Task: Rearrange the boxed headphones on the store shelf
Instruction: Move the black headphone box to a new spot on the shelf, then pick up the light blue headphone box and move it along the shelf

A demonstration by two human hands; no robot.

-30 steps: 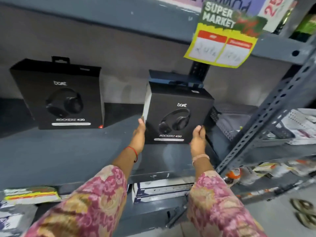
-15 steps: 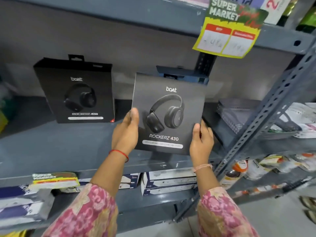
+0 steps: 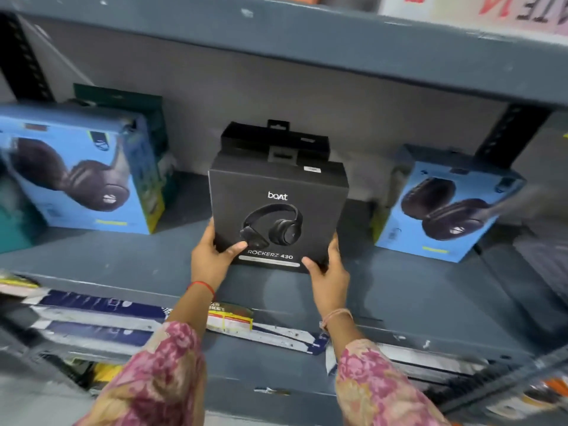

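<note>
Head view, nearest first: left hand [image 3: 212,256] and right hand [image 3: 330,276] clamp the black headphone box [image 3: 278,216] at its lower corners, fingers curled shut, thumbs on its front. It stands mid-shelf [image 3: 123,265] before a second black box [image 3: 275,139], between blue boxes [image 3: 83,173]. Best slid straight back, kept square.

Single head-worn wide-angle view, looked forward and down at close range onto grey shelf [image 3: 129,265]; both forearms entered from the bottom edge. No second view.
</note>
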